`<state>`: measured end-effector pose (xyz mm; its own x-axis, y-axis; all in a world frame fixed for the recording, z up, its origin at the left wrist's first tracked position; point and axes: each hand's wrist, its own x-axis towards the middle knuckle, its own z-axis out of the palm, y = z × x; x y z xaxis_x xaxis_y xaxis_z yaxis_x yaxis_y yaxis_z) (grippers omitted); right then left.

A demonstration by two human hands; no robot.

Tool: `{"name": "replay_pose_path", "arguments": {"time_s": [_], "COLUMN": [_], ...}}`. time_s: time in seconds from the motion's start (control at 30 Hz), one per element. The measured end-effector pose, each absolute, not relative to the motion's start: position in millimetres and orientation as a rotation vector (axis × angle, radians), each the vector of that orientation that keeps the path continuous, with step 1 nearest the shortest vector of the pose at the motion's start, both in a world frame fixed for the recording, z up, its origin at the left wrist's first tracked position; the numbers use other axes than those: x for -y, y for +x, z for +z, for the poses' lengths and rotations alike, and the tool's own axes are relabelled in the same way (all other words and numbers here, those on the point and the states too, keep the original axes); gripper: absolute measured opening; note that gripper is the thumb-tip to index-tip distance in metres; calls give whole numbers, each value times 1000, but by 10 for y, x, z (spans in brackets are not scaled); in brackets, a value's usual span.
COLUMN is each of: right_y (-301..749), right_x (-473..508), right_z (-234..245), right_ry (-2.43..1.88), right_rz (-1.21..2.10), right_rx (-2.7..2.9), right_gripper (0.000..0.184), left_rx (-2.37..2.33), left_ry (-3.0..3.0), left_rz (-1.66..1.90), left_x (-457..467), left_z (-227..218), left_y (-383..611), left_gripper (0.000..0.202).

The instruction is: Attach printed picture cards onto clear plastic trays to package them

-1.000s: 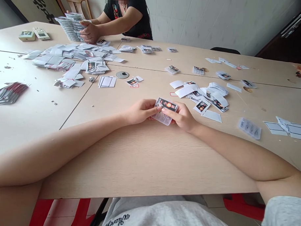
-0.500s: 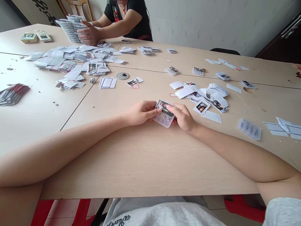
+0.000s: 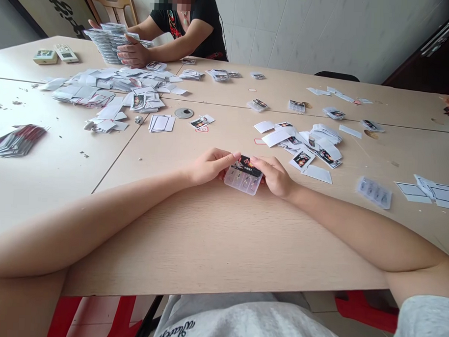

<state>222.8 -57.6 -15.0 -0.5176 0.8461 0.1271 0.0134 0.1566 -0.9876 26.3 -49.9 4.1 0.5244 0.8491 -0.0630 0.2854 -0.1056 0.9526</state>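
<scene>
Head view: left hand (image 3: pixel 210 167) and right hand (image 3: pixel 274 177) close together over a pale wood-grain table (image 3: pixel 222 242), both curled and gripping one clear plastic blister pack (image 3: pixel 242 181) by its sides. Left fingertips pinched on the pack's upper left corner; right fingers laid over its upper right corner. Pack centred between the hands, tilted slightly, with a black-and-red printed card (image 3: pixel 251 166) along its upper part. Small items in a row inside the pack, too small to name. Contact with the tabletop: cannot tell.

Just ahead and right of the right hand, a loose heap of white paper cards (image 3: pixel 302 141), some printed. Farther right, a sealed blister pack (image 3: pixel 374 192) and black-outlined blank cards (image 3: pixel 430 191). Ahead of the left hand, a small stack of outlined cards (image 3: pixel 161 123) and a round metal disc (image 3: pixel 184 113). Well beyond the left hand, a wide spread of white paper sleeves (image 3: pixel 109 86); far left of that hand, a red-and-grey bundle of packs (image 3: pixel 15 142). Far side of the table, a co-worker's hand (image 3: pixel 132 53) against a tall stack of packs (image 3: pixel 105 44), well apart from both hands. Behind the hands, at the table's near edge, a grey shirt front (image 3: pixel 252 327).
</scene>
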Motion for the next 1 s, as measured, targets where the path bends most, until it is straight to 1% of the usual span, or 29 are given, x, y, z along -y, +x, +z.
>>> {"name": "replay_pose_path", "arguments": {"time_s": [0.07,0.17,0.47,0.57,0.77,1.0], "right_y": [2234,2235,2215,2211,2213,2226], "right_x": [572,561,502,489,478,474], "right_z": [-133,-122,-215,-230,-233,-243], "right_ry": [-803,-801,-798,-831,-848,-969], "right_rz": [1438,1460,1590,1566,1556,1563], "right_rx": [1739,1739,1511,1476,1452,1396], "right_gripper": [40,39,37,36,39,39], "left_rx": [-992,-965,-899,-899,-850,-882], "left_ry": [1642,1635,1638,1638,1644,1312], "left_rz": [646,636,656,643,632,863], "left_x": [490,484,508,506,486,425], "left_z": [35,27,55,58,57,24], "left_y": [264,265,272,264,241,262], "left_gripper": [53,51,34,26,17,15]}}
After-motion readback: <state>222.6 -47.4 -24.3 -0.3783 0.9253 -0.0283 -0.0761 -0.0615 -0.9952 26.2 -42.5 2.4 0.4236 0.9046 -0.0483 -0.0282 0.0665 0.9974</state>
